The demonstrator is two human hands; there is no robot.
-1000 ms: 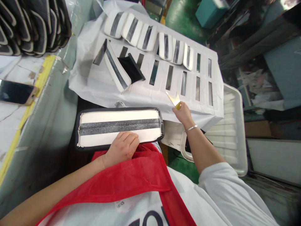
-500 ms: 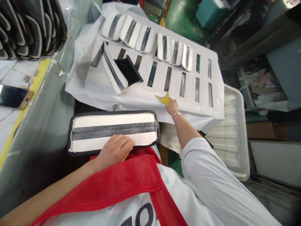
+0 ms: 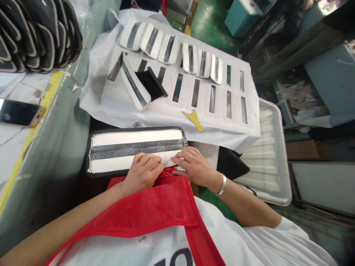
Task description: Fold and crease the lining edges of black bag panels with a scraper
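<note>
A long rectangular panel (image 3: 111, 151), white with a grey fuzzy stripe and a black edge, lies in front of my body. My left hand (image 3: 144, 170) is closed over the middle of its near edge, fingers curled on the white face. Beside it, my right hand (image 3: 195, 168) pinches the same edge near the right corner, thumb below and fingers on top. The underside of the panel is hidden. Beyond it, a yellow flat tool with a forked end (image 3: 194, 119) lies loose on the white-covered table (image 3: 172, 114).
Several white striped panels (image 3: 169, 48) line the table's far side. Another panel (image 3: 134, 83) leans there with black fabric (image 3: 151, 83) attached. Dark pieces (image 3: 41, 33) are stacked at left near a phone (image 3: 19, 112). A translucent tub (image 3: 269, 155) stands right.
My right hand has let go of the yellow tool, leaving it on the table, and come back to the panel's near edge. My left hand stays on the panel.
</note>
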